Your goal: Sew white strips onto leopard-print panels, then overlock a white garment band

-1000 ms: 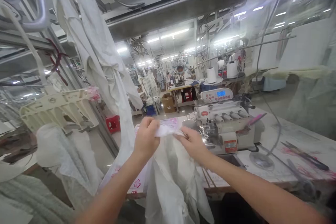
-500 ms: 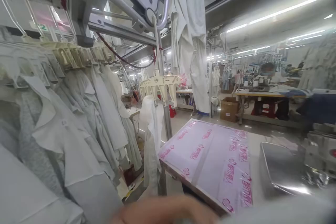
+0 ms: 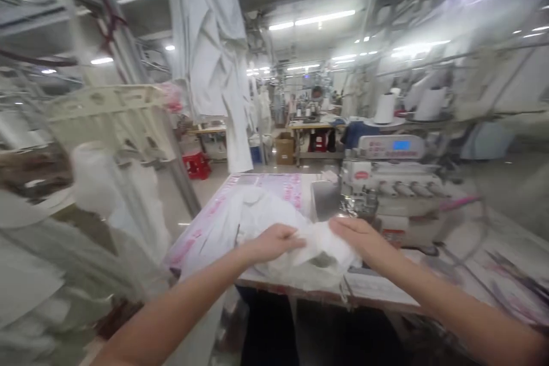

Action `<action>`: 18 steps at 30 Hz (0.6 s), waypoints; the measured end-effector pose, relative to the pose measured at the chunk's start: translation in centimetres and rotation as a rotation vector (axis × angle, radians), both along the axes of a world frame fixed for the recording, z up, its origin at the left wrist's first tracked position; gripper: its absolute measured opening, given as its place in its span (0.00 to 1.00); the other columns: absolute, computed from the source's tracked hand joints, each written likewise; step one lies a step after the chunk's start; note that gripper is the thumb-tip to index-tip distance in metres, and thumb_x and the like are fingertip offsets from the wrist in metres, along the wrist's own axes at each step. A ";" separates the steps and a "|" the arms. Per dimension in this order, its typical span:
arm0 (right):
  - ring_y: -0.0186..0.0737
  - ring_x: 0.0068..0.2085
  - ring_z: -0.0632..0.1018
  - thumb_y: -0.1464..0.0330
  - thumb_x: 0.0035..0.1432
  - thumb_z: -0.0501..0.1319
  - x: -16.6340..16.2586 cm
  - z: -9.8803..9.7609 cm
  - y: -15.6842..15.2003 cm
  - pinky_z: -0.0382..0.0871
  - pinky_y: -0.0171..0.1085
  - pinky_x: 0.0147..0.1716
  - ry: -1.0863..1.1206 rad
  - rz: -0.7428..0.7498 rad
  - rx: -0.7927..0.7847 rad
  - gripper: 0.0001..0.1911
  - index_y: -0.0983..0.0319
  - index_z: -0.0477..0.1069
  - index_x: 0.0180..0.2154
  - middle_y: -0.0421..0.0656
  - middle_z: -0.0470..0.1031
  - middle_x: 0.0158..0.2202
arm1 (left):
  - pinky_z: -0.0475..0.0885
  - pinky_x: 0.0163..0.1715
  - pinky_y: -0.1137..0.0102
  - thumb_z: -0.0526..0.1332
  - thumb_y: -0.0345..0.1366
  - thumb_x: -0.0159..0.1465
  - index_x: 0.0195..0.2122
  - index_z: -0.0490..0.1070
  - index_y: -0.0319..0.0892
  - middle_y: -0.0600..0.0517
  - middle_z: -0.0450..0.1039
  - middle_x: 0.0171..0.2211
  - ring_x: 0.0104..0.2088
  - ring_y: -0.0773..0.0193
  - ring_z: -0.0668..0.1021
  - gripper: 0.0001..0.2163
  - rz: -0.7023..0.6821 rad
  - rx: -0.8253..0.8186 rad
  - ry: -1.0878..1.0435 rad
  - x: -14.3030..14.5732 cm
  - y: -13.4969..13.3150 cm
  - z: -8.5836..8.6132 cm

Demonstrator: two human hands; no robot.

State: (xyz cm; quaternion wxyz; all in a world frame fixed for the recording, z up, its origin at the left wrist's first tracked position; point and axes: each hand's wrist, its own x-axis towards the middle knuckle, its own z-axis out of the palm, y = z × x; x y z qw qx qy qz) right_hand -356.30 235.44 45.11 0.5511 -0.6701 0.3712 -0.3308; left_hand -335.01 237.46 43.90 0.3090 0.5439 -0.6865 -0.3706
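A white garment (image 3: 261, 211) lies bunched over the front of the sewing table, its near part lifted between my hands. My left hand (image 3: 277, 240) is closed on the cloth, thumb and fingers drawn together. On the other side, my right hand (image 3: 352, 233) grips the same cloth with its fingers over the edge; the fingertips are partly hidden in the folds. Just beyond my right hand stands an overlock sewing machine (image 3: 397, 183) with a small lit blue display. Motion blurs the cloth, so its exact shape does not show.
A board (image 3: 195, 240) wrapped in pink-printed film extends the table leftward. White cones of thread (image 3: 386, 107) stand above the machine. At left hangs a cream clip hanger (image 3: 107, 97) with white pieces. Tweezers or scissors (image 3: 510, 269) lie at right. A red stool (image 3: 196, 164) stands beyond.
The view has swung right, from the hanging garments to the sewing machine. Both hands now show, holding a white garment that lies over the wrapped board; earlier only a blurred hand showed low down.
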 end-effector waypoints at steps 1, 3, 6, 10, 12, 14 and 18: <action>0.33 0.22 0.63 0.46 0.45 0.59 0.3 -0.1 -0.4 0.54 0.32 0.21 -0.017 0.019 0.036 0.25 0.65 0.68 0.26 0.39 0.65 0.21 | 0.69 0.34 0.68 0.55 0.46 0.60 0.31 0.72 0.37 0.53 0.72 0.28 0.32 0.62 0.73 0.16 -0.018 0.010 0.005 0.1 -0.1 -0.6; 0.31 0.22 0.62 0.46 0.45 0.59 0.9 -0.2 -1.1 0.54 0.32 0.21 -0.027 0.045 0.057 0.26 0.65 0.66 0.24 0.38 0.62 0.20 | 0.67 0.32 0.70 0.54 0.48 0.59 0.29 0.71 0.37 0.54 0.70 0.23 0.29 0.63 0.72 0.17 -0.019 0.034 0.031 1.0 0.0 -1.5; 0.30 0.21 0.58 0.47 0.48 0.57 1.0 -0.1 -1.2 0.50 0.31 0.20 -0.004 0.023 -0.018 0.25 0.63 0.61 0.21 0.36 0.55 0.18 | 0.65 0.31 0.72 0.53 0.49 0.58 0.29 0.71 0.38 0.55 0.70 0.24 0.29 0.65 0.71 0.18 0.088 0.028 0.066 3.2 0.3 -0.9; 0.29 0.21 0.55 0.52 0.54 0.53 0.4 -0.7 -0.9 0.45 0.31 0.19 0.153 0.038 -0.226 0.24 0.62 0.54 0.18 0.35 0.50 0.19 | 0.63 0.29 0.74 0.54 0.48 0.58 0.27 0.71 0.39 0.56 0.69 0.24 0.28 0.66 0.70 0.16 0.189 -0.094 -0.050 5.5 0.4 2.5; 0.29 0.21 0.55 0.53 0.56 0.52 0.4 -1.2 -0.8 0.45 0.31 0.20 0.182 0.049 -0.257 0.23 0.62 0.54 0.18 0.36 0.51 0.19 | 0.62 0.28 0.75 0.55 0.47 0.58 0.27 0.73 0.40 0.56 0.68 0.23 0.27 0.67 0.69 0.15 0.150 -0.147 -0.103 5.8 0.4 4.1; 0.29 0.21 0.56 0.52 0.55 0.52 0.5 -1.4 -0.6 0.46 0.31 0.19 0.125 0.031 -0.186 0.24 0.62 0.55 0.19 0.36 0.51 0.19 | 0.62 0.27 0.75 0.55 0.45 0.58 0.28 0.74 0.40 0.55 0.69 0.24 0.27 0.67 0.69 0.15 0.078 -0.177 -0.112 5.7 0.6 5.0; 0.31 0.22 0.60 0.49 0.53 0.54 1.3 -1.0 -0.3 0.52 0.31 0.20 -0.035 0.015 0.025 0.24 0.63 0.61 0.22 0.37 0.57 0.20 | 0.64 0.28 0.75 0.59 0.43 0.56 0.27 0.75 0.41 0.54 0.69 0.25 0.27 0.69 0.70 0.11 -0.056 -0.236 -0.105 4.9 0.9 5.3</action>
